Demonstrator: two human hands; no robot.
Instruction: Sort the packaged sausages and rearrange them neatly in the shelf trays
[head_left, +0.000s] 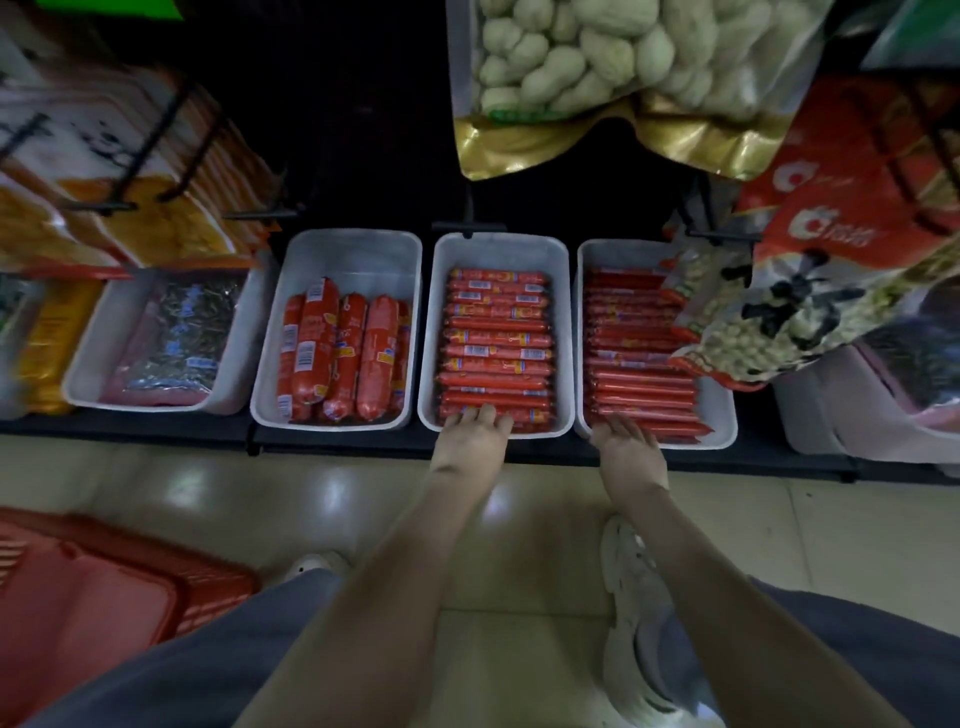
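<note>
Thin sausages (496, 338): middle tray (566, 291), laid crosswise, row on row from far wall to near wall. Level and tight. Reads as done or nearly so.

Left hand (472, 441): over that tray's near rim, fingers bent down onto the nearest row. Whether they have hold of a stick I cannot tell. May only be pressing the row flat.

Right hand (631, 449): at the near left corner of the right tray (724, 415), fingers straight, resting on the nearest sticks, holding nothing.

Right tray's sausages (639, 353): same thin kind, crosswise, but looser. Ends are uneven, near rows splay towards the right, a few labels face up among plain ones. Judged the next bit of work.

Fat sausages (337, 353): left tray (353, 249), lying near-to-far, one riding on top of the others, far part of the tray bare. Needs squaring up.

Around: hanging snack bag (727, 322) covers the right tray's far right corner, so the stack there is hidden. Red basket (104, 597) on the floor, near left.

Overall: one tray tidy, two left.
</note>
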